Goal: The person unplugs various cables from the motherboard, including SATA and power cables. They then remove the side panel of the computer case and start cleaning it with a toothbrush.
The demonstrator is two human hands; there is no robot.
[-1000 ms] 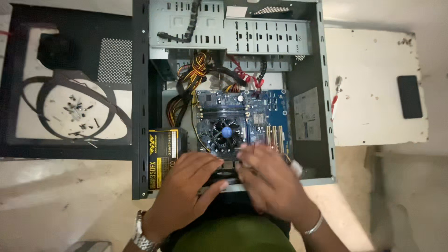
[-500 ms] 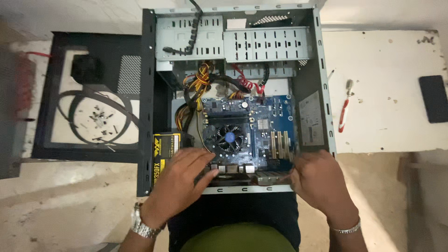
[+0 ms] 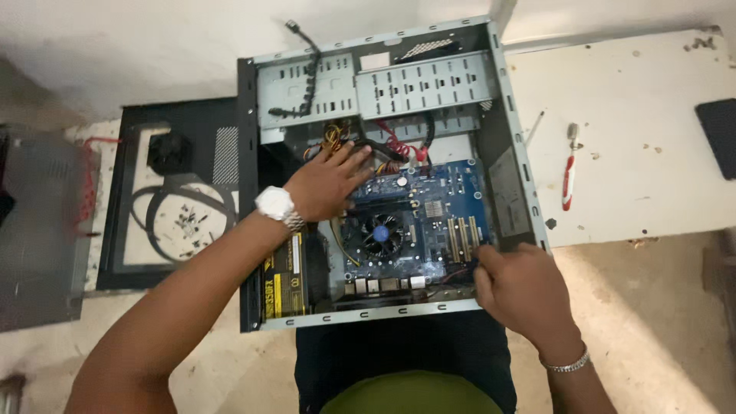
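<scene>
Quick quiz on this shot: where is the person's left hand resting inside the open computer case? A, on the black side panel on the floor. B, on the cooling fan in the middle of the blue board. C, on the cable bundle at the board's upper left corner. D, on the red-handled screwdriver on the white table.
C: the left hand lies on the cable bundle at the upper left corner of the blue motherboard, clear of the cooling fan.

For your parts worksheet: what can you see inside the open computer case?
Inside the computer case: a blue motherboard with a round fan, coloured cables. The left hand covers the board's upper-left corner; the right hand hides the lower-right corner.
</scene>
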